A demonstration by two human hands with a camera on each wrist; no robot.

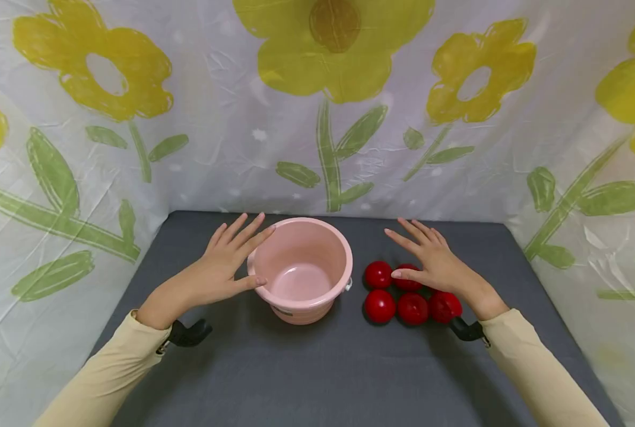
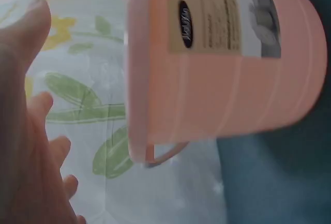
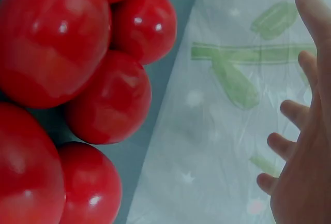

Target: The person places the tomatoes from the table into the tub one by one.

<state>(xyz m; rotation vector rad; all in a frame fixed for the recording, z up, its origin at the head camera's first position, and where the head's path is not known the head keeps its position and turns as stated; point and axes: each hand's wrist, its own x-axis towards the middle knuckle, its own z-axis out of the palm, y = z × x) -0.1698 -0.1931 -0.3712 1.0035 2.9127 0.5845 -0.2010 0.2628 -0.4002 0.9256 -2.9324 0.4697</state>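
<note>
A pink plastic bucket stands upright on the dark grey table, its inside bare. My left hand hovers at its left rim with fingers straight and spread, overlapping the rim in the head view. The left wrist view shows the bucket's side label and part of its handle. To the right of the bucket, several shiny red balls, like tomatoes or apples, lie close together in two rows. Over them is my right hand, fingers spread and holding nothing; it partly hides the back row.
The dark grey table extends in front of the bucket. White curtains printed with yellow flowers enclose the back and both sides. A black strap piece sits at the left wrist, another at the right.
</note>
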